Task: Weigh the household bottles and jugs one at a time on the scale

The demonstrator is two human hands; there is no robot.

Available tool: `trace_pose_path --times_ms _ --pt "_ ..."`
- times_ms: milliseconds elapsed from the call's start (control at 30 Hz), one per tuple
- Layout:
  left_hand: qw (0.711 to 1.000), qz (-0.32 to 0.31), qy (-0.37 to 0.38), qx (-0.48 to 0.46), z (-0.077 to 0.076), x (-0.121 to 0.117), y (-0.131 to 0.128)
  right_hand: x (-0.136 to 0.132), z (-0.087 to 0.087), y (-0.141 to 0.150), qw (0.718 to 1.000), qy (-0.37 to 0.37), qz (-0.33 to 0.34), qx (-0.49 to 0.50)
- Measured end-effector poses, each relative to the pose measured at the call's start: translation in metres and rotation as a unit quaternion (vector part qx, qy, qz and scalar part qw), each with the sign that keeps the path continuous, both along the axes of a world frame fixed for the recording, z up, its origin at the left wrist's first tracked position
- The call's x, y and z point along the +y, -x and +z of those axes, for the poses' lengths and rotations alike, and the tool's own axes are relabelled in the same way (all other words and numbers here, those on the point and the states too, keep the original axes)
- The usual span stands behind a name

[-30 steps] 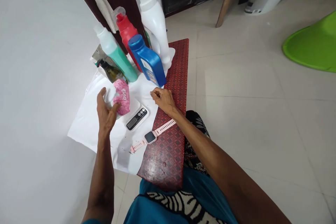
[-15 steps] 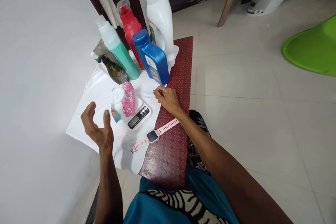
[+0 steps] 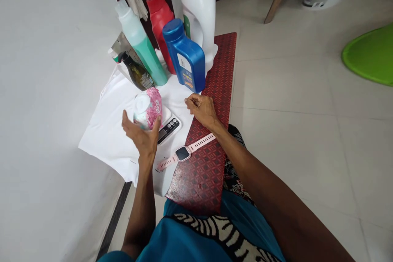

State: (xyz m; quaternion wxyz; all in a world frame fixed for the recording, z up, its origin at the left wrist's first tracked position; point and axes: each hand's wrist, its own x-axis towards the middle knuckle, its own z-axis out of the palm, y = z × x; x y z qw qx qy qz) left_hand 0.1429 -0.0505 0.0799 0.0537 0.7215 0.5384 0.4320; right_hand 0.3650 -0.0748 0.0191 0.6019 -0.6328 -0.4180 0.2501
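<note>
My left hand [image 3: 141, 135] is open, with thumb and fingers spread around the near side of a pink and white packet with a round white lid [image 3: 142, 104]. Whether the fingers touch it I cannot tell. The packet sits on a small white digital scale [image 3: 175, 123], whose display is partly hidden by my thumb. My right hand [image 3: 201, 108] rests with curled fingers at the edge of the white cloth [image 3: 104, 131], in front of a blue bottle [image 3: 188, 63]; nothing shows in it. A pink-strapped smartwatch [image 3: 183, 154] lies nearer to me, across the cloth's edge.
Behind the scale stand a dark pump bottle [image 3: 138, 74], a green bottle [image 3: 147, 53], a red bottle [image 3: 161, 20] and a large white jug [image 3: 201, 4]. The red patterned table [image 3: 202, 180] adjoins a wall on the left. A green chair [image 3: 371, 55] is at right.
My left hand has moved right and forward, from beside the packet to its near side, fingers still apart. My right hand keeps its place by the blue bottle. The camera view has shifted slightly.
</note>
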Motion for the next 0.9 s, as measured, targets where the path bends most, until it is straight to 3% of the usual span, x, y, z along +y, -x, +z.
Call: trace_pose_path --times_ms 100,200,333,433,667,800,900 --pt "1.000 0.010 0.024 0.013 -0.003 0.016 -0.010 -0.001 0.002 0.001 1.000 0.010 -0.007 0.006" --pt "0.995 0.030 0.080 -0.047 0.000 0.027 -0.001 -0.002 0.004 0.001 1.000 0.016 -0.007 0.011" --pt "0.975 0.056 0.144 -0.159 0.008 0.043 0.044 -0.003 0.001 0.002 1.000 0.015 -0.009 0.004" --pt "0.971 0.103 0.118 -0.182 0.011 0.061 0.090 -0.003 -0.003 0.002 1.000 0.014 -0.013 0.001" --pt "0.965 0.247 0.077 -0.044 0.017 0.136 0.193 -0.002 -0.001 0.003 1.000 0.019 -0.015 -0.009" --pt "0.967 0.228 0.109 0.020 0.025 0.175 0.234 -0.003 0.001 0.004 0.999 0.028 -0.020 -0.020" --pt "0.961 0.222 0.142 0.085 0.035 0.190 0.256 -0.002 0.001 0.004 0.999 0.036 -0.020 -0.017"
